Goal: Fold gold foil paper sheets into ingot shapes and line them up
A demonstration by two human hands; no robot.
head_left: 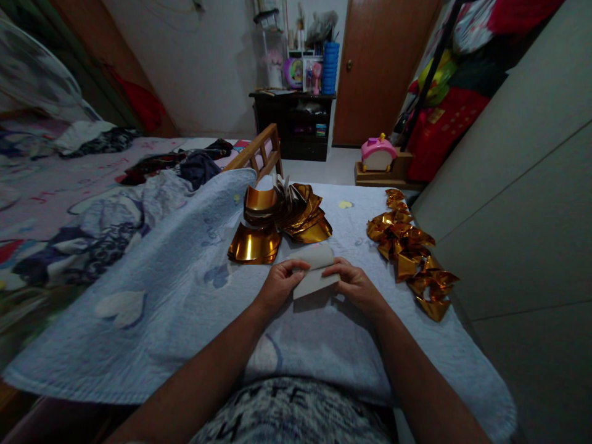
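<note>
Both my hands hold one sheet of paper (314,271), white side up, curled over on a pale blue blanket (185,296). My left hand (280,283) pinches its left edge and my right hand (354,283) pinches its right edge, fingers closed on it. Just beyond the sheet lies a loose stack of gold foil sheets (277,222). To the right, a row of folded gold foil pieces (409,253) runs along the blanket.
A bed with heaped clothes (102,203) is at the left, with a wooden frame end (259,154). A grey cabinet wall (518,203) stands close on the right. A dark shelf unit (296,123), a brown door (379,68) and a pink toy (378,153) are at the back.
</note>
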